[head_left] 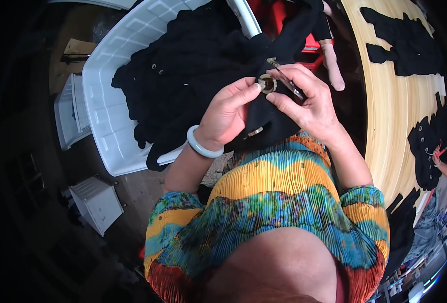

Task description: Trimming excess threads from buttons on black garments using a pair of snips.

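My left hand (228, 113) pinches a black knitted garment (269, 118) just beside a round metal-rimmed button (267, 83) sewn to it. A pale green bangle (202, 144) sits on that wrist. My right hand (306, 98) grips the same fabric on the button's other side and also holds small metal scissors (286, 78), whose blades point up and left above the button. A second button (255, 132) shows lower on the garment, which drapes over my lap.
A white plastic crate (107, 96) on my left holds a heap of black garments (183, 65). A light wooden table (390, 101) on my right carries more black pieces. Another person's hand (438, 156) works at its far edge. Small white crates (97, 202) stand on the floor.
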A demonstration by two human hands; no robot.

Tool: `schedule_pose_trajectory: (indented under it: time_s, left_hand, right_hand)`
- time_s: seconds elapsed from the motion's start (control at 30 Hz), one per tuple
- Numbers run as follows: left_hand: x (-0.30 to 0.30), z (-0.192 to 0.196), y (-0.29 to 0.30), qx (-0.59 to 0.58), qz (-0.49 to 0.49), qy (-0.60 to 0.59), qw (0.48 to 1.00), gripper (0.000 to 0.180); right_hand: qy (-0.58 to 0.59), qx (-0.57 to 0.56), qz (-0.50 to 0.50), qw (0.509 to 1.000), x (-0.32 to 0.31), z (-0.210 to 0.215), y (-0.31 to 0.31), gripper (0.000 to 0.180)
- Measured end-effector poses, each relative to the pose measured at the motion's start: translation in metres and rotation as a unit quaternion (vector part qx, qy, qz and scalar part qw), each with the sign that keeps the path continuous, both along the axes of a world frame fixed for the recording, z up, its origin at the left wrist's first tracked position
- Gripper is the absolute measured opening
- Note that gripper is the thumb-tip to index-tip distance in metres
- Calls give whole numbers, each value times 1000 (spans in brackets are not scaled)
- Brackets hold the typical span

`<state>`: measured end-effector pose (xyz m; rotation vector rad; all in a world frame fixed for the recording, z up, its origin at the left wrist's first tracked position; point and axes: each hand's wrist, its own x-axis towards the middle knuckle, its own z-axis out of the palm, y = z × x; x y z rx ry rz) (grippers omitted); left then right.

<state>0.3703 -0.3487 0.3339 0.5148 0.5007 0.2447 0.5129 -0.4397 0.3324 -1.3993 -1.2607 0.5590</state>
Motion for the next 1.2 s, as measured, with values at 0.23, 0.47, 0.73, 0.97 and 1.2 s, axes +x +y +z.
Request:
schedule_pose_trajectory:
  time_s: [0.23, 0.47, 0.73, 0.97, 1.2]
  left_hand:
    - [-11, 0, 4, 20, -38, 1, 999, 15]
    - [-16, -10, -5, -9, -3, -88, 996, 29]
    - [-21, -9, -1, -44, 13, -195, 980, 35]
    - [-19, -13, 4, -59, 33, -194, 979, 35]
    - [-10, -5, 7, -57, 34, -172, 983, 36]
  right_hand:
    - [1, -3, 85, 996, 6, 3, -2, 24]
    - [21, 54, 59, 997, 2, 17, 2, 17]
    - [1, 37, 19, 999, 5, 30, -8, 13]
    - [96, 1, 5, 995, -9, 23, -14, 21]
    - [-43, 138, -34, 989, -18, 16, 2, 43]
